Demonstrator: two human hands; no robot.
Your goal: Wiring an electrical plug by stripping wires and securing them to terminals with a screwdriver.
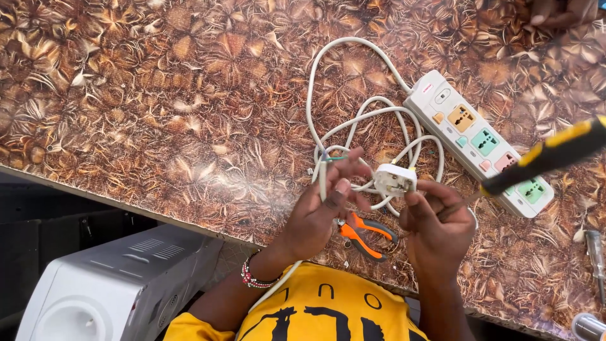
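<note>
Both hands [379, 208]: left pinches cable [322, 177], right grips plug [394, 180], screwdriver [543, 158].

Glossy brown leaf-patterned laminate is seen on the table [158, 113]. Smooth white plastic forms the power strip [480, 142] at two o'clock; the pliers [366, 235] are gripped in orange rubbery sleeves.

The wide stretch of brown patterned tabletop [145, 107] to the left of the coiled white cable [353, 120] lies bare, open for a hand to pass. To the right, the white power strip [480, 142] runs slantwise and blocks that side, with the cable loops crowding just beside it. Orange-handled pliers [363, 237] lie near the table's front edge between the wrists. A screwdriver [595, 252] rests near the right border. Another person's hand [562, 11] occupies the far right corner.
</note>
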